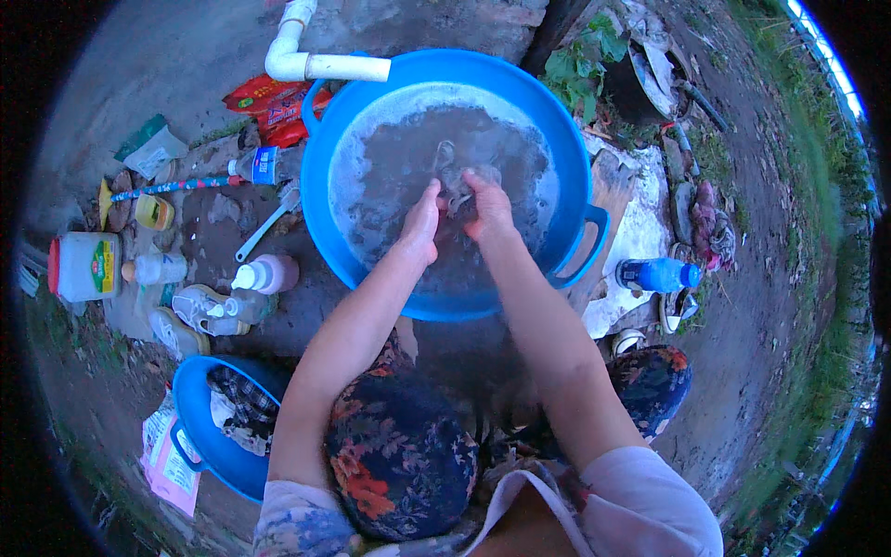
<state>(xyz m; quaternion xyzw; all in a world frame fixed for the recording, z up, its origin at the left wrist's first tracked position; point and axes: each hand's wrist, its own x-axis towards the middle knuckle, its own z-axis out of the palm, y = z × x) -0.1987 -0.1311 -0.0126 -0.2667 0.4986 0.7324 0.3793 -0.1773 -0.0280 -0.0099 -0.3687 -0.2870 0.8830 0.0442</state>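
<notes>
A large round blue basin [325, 246] holds murky grey water [394, 148] with pale suds round its edge. Both my forearms reach over its near rim. Between my hands a grey wet cloth [455, 193] shows at the water's surface; most of it is under the water. My left hand [422, 221] is closed at the cloth's left side, thumb up, its other fingers partly hidden. On the other side my right hand [489, 206] grips the cloth, with its fingers partly in the water.
A white pipe [348, 68] juts over the basin's far rim. To the left lie a brush [269, 227], a pump bottle [266, 274] and shoes [200, 309]. A smaller blue tub [200, 422] with clothes stands near left. A blue bottle [659, 275] lies at right.
</notes>
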